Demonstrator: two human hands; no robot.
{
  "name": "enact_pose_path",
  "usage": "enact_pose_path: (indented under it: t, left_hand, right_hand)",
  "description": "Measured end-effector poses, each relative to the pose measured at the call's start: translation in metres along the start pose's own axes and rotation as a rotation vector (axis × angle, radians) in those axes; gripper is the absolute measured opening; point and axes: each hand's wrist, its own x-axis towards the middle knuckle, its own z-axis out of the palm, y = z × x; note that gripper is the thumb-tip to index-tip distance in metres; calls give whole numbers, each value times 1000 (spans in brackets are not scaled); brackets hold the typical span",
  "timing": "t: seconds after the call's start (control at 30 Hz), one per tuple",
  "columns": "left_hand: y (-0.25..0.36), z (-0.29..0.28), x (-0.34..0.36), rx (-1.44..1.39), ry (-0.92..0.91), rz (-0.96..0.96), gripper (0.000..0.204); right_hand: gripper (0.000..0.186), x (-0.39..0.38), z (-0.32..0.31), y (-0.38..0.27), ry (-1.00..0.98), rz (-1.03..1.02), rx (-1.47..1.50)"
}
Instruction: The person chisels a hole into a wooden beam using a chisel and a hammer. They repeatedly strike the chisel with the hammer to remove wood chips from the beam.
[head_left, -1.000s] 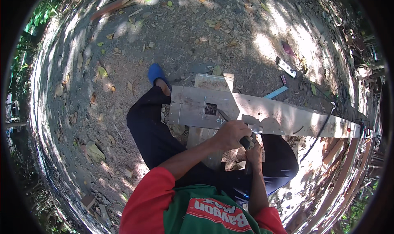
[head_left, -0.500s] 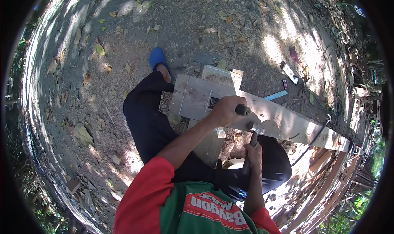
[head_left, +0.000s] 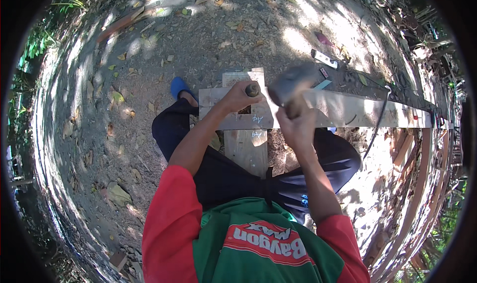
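Note:
My left hand is closed around an upright chisel, whose round handle end points up at me. Its blade is hidden below the fist, over a rectangular cutout in the long wooden board. My right hand grips the handle of a hammer. The hammer's thick head is smeared by motion and hangs to the right of the chisel, apart from it. Blue pen marks show on the board and on the timber piece beneath, which lies between my legs.
Beyond the board lie a white level-like tool, a small dark red object and a light blue strip. A black cord crosses the board's right part. Long planks lie at the right. Leaves and wood chips litter the ground.
The hammer has swung up from beside my right knee to above the board. My left hand and the chisel are now over the cutout's left side. The view has shifted.

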Motion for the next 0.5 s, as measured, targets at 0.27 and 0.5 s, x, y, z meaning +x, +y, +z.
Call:
enact_pose_path:
  t: [0.27,0.5]
  left_hand:
    - [-33,-6,-2,49,37,-53,27]
    - [-16,10,-6,11,64,11,32]
  right_hand:
    - [34,6,-21,-10,-174,59,-39]
    - [16,-11,-261,-171,305,-530,490]
